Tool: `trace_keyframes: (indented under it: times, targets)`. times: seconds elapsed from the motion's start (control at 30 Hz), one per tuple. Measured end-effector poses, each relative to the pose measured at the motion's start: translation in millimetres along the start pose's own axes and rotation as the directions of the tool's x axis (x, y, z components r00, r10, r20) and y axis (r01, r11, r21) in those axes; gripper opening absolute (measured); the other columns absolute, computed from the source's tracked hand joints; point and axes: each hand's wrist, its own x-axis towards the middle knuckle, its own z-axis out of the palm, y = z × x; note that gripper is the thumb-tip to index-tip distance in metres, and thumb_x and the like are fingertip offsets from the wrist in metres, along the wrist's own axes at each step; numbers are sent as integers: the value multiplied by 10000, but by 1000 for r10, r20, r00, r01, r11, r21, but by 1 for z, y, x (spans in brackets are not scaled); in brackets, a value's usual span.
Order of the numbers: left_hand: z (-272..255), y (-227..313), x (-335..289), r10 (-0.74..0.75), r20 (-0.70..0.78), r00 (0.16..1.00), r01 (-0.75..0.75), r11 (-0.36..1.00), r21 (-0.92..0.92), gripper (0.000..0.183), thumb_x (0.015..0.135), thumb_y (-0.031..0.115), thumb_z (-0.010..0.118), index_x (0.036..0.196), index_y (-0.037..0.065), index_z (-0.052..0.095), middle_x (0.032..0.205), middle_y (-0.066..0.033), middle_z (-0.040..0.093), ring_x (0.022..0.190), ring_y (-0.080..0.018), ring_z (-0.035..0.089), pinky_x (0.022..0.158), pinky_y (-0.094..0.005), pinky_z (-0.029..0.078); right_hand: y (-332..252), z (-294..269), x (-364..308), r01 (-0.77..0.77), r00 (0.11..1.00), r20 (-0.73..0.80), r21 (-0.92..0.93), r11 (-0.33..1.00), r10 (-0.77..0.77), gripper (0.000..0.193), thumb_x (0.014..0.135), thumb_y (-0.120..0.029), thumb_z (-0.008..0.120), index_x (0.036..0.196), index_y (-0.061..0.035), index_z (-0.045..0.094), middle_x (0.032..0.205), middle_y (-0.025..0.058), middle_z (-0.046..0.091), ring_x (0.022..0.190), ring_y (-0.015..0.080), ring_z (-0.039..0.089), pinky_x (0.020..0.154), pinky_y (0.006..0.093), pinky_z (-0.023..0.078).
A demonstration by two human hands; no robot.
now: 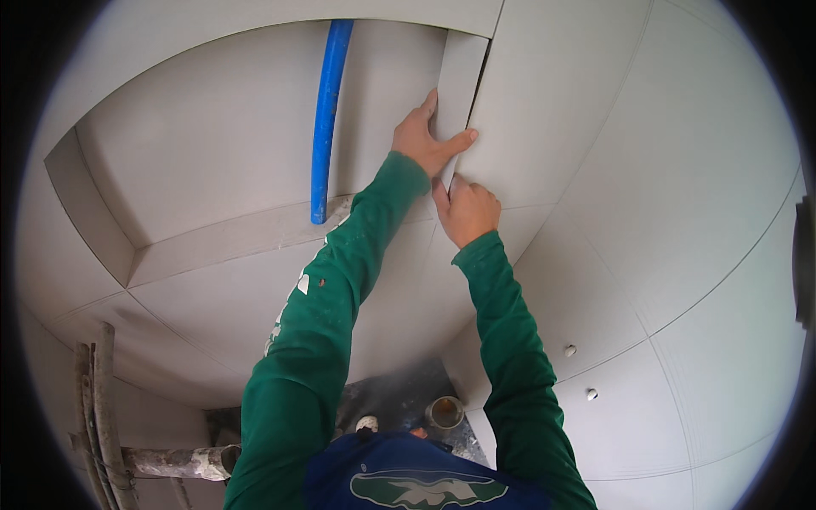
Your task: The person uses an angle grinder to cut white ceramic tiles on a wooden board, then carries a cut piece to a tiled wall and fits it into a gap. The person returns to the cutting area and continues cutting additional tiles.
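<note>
A narrow light-grey tile strip (463,72) stands along the right side of a recess in the tiled wall, with a dark gap beside its outer edge. My left hand (425,143) is around the strip's lower part, its fingers on the recess side and its thumb across the front edge. Just below it, my right hand (469,211) is closed on the strip's bottom end with bent fingers. A blue pipe (330,119) hangs down inside the recess, left of my hands.
The recess ledge (204,251) runs below the pipe. Two short pipe stubs, an upper one (570,350) and a lower one (592,394), stick out of the right wall. A bucket (444,412) stands on the dark floor below me. Several rough poles (104,408) are at lower left.
</note>
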Motion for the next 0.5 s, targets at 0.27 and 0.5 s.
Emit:
trace_keyframes:
  times: [0.27, 0.5]
  targets:
    - [-4, 12, -1, -15, 28, 999, 16, 999, -46, 1014, 769, 447, 856, 1513, -71, 403, 1419, -278, 559, 1330, -347, 556, 1129, -386, 428, 12, 12, 3, 73, 996, -45, 39, 997, -71, 451, 1011, -378, 567, 751, -14, 620, 699, 216, 647, 671, 429, 630, 637, 541, 489]
    - [1, 2, 0, 8, 5, 1000, -7, 996, -86, 1016, 756, 470, 857, 1501, -65, 421, 1416, -275, 562, 1324, -353, 556, 1120, -397, 434, 14, 12, 2, 131, 990, -72, 92, 987, -125, 410, 993, -320, 617, 725, -11, 591, 668, 222, 612, 626, 435, 604, 595, 534, 470]
